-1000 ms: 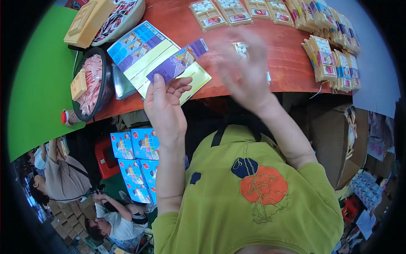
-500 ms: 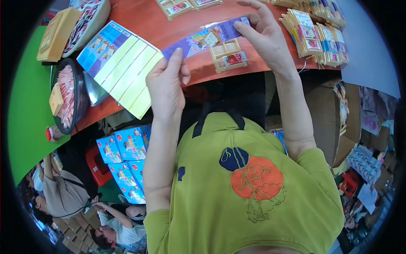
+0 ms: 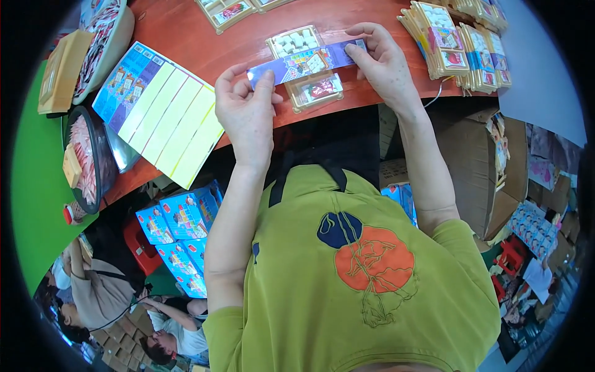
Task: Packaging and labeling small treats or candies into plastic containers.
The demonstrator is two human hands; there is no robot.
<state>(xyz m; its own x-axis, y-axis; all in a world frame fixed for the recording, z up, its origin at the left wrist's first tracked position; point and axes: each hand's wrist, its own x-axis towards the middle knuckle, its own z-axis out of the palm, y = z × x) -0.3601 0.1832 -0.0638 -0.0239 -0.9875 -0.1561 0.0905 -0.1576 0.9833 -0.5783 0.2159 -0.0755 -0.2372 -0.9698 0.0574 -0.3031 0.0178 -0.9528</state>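
The person's left hand (image 3: 246, 110) and right hand (image 3: 385, 61) hold a long, narrow printed paper strip in blue and purple (image 3: 305, 61) stretched between them, just above the reddish-brown wooden counter (image 3: 204, 37). The left grip is closed on the strip's left end, thumb and fingertips pinching it; the right grip is closed on the right end in the same way, the fingers curled over the edge. The strip lies across a clear plastic blister tray with small white pieces and a red card inside (image 3: 305, 67), which rests on the counter directly under it.

To the right of the right hand, a row of stacked finished packs in clear wrap (image 3: 460, 38) leans along the counter's far edge. To the left of the left hand lies a flat sheet of strips, blue at one end and yellow-white in bands (image 3: 162, 111). Farther left stands a dark round bowl holding red packets (image 3: 87, 162). Below the counter, blue printed boxes (image 3: 180, 230) are stacked.
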